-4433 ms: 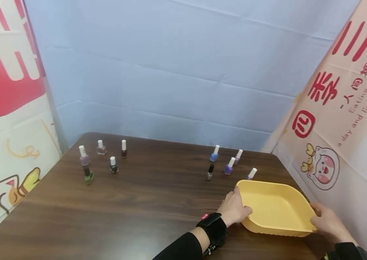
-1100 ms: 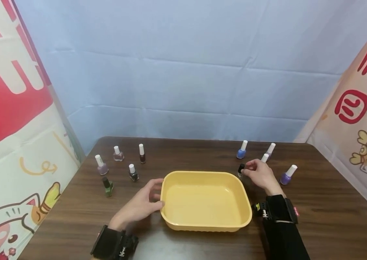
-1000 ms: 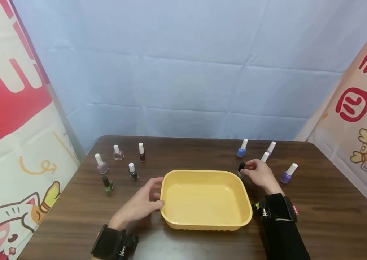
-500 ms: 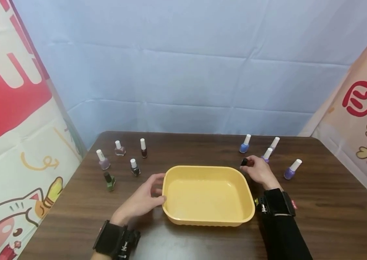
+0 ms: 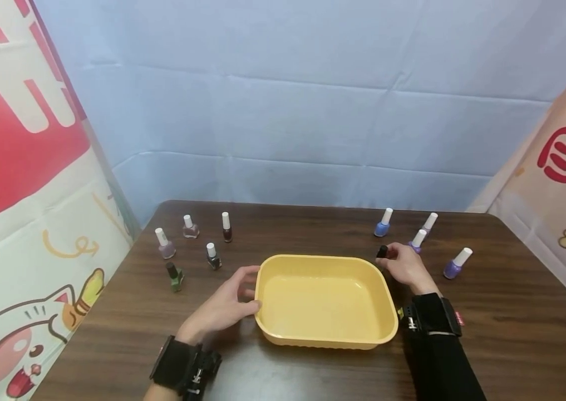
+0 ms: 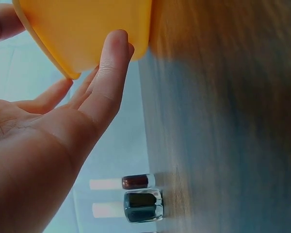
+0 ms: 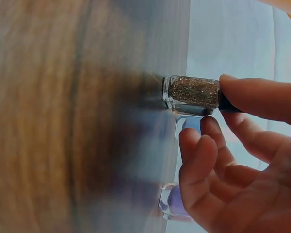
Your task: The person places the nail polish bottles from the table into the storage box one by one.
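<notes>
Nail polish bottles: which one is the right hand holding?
The glittery bottle with the black cap: the right hand pinches it; the green bottle, also black-capped, is untouched.

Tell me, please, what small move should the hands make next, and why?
Probably the right hand should raise the glitter bottle straight up: it pinches the black cap, and the open yellow tray, held by the left hand, is close beside, its rim needing clearance.
</notes>
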`<act>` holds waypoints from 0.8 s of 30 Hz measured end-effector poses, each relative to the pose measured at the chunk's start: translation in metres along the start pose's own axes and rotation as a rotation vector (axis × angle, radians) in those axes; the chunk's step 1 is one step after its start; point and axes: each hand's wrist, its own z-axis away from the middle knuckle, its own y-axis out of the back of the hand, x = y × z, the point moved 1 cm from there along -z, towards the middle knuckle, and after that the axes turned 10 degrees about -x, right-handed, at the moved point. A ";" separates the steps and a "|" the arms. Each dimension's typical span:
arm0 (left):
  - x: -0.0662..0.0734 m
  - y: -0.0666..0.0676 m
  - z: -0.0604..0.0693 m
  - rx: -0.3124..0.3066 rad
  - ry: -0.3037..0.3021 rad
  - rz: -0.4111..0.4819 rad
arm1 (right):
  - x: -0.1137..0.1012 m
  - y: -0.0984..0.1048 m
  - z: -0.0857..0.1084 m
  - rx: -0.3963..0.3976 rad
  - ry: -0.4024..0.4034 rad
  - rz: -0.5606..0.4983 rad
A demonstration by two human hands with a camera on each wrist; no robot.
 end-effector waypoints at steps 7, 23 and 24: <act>-0.001 -0.001 -0.001 0.004 0.014 -0.003 | 0.002 -0.001 0.002 0.014 0.013 -0.010; -0.002 -0.001 -0.001 0.005 0.003 0.000 | -0.004 0.009 0.008 0.041 0.039 0.019; -0.002 -0.001 -0.001 0.006 0.004 -0.001 | -0.005 0.010 0.009 0.045 0.040 0.021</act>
